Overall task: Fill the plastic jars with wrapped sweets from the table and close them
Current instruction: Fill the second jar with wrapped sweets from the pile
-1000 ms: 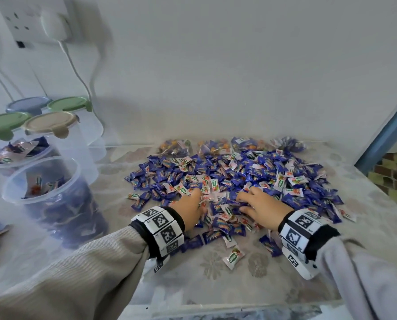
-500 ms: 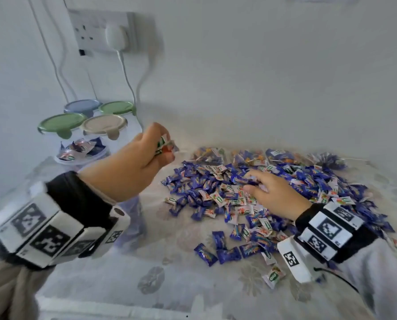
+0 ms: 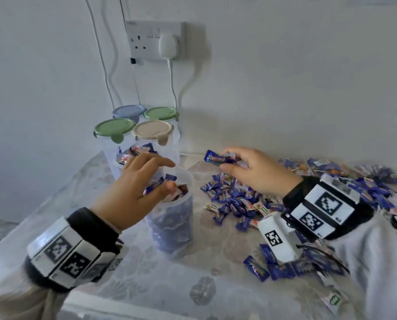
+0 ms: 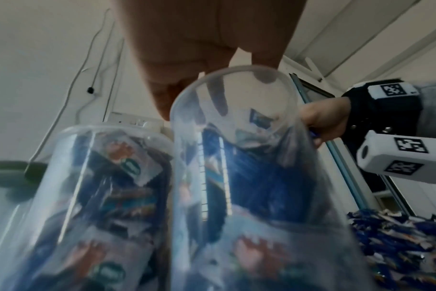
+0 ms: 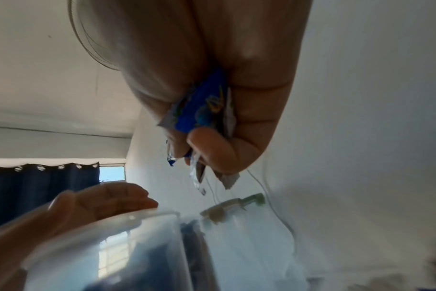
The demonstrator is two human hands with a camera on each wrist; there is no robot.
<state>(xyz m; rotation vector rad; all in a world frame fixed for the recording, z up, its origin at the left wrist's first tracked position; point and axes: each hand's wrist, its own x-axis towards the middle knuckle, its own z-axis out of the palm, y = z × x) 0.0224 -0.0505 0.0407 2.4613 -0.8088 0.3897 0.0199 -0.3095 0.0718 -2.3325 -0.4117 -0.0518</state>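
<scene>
An open clear plastic jar (image 3: 172,218), partly filled with blue wrapped sweets, stands on the table (image 3: 146,285). My left hand (image 3: 169,174) hovers over its mouth with fingers spread and straight. Loose sweets (image 3: 162,183) lie just under the fingers, and in the left wrist view one sweet (image 4: 260,120) is inside the jar (image 4: 236,177) near the rim. My right hand (image 3: 225,160) is raised to the right of the jar and grips a handful of sweets (image 3: 214,159), seen up close as blue wrappers (image 5: 202,110). The big pile of sweets (image 3: 250,199) lies below and right of it.
Behind the open jar stands a heaped jar without a lid (image 3: 135,153). Behind that are closed jars with green (image 3: 114,128), beige (image 3: 152,130), blue (image 3: 128,111) and green (image 3: 161,112) lids against the wall. A socket with a plug and cable (image 3: 167,45) hangs above.
My left hand carried its sweets to the open jar and spread its fingers over the mouth. My right hand lifted a handful off the pile toward the jar.
</scene>
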